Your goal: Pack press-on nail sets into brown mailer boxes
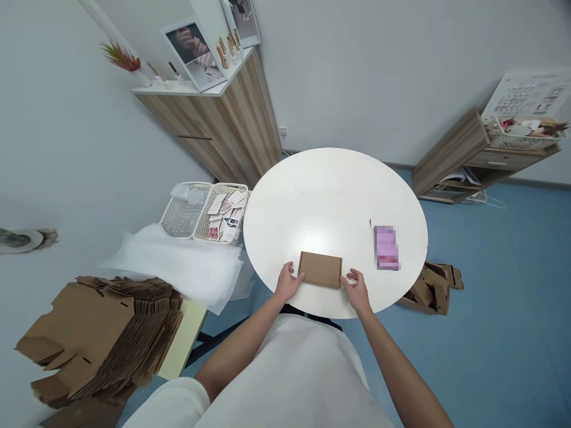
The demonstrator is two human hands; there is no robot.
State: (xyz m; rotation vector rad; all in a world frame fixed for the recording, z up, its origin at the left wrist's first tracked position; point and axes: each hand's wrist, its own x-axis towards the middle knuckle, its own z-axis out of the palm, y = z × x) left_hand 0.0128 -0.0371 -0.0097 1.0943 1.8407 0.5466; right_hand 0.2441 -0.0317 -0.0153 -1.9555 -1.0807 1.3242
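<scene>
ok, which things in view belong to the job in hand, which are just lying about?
In the job:
cardboard box, between left hand and right hand
white table, under it
flat cardboard stack, probably

Lying about, it seems:
framed pictures
reddish plant
purple item, too blurred to tell

A wood-grain cabinet (254, 107) stands against the grey wall (339, 77), its white top bearing two framed pictures (196, 53), slim gold-coloured objects (222, 56) and a red-and-green plant (121, 57). A power socket (282, 131) sits on the wall beside it. At right, a wooden shelf unit (455, 157) holds a white basket (513, 141) before a printed poster (530, 92); the floor (504, 267) is blue.
</scene>
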